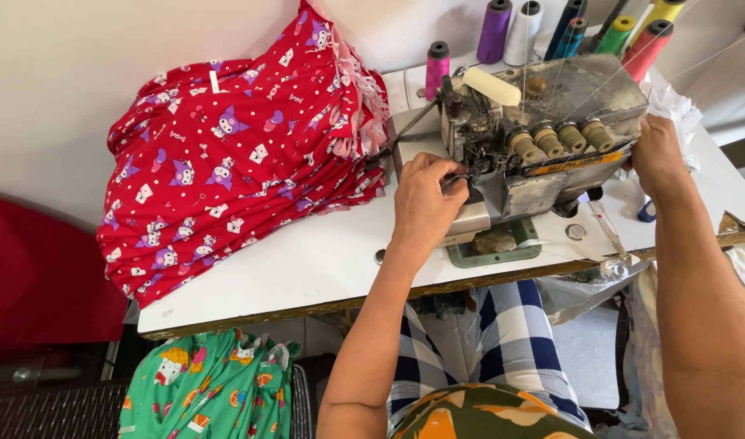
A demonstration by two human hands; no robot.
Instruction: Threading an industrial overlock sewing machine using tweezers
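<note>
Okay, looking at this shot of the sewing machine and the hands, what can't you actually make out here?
Head view, the only one:
- Needle area of the worn grey metal overlock sewing machine: hidden behind the left hand.
- Right hand: its fingers wrap behind the machine's right end, so what they touch is unseen.
- Row of coloured thread cones: tops cut off by the upper edge.
- Green printed fabric: cut by the bottom edge.

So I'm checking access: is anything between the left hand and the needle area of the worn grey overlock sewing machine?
Nothing visible: the left hand is already at the worn grey overlock sewing machine's needle area.
</note>
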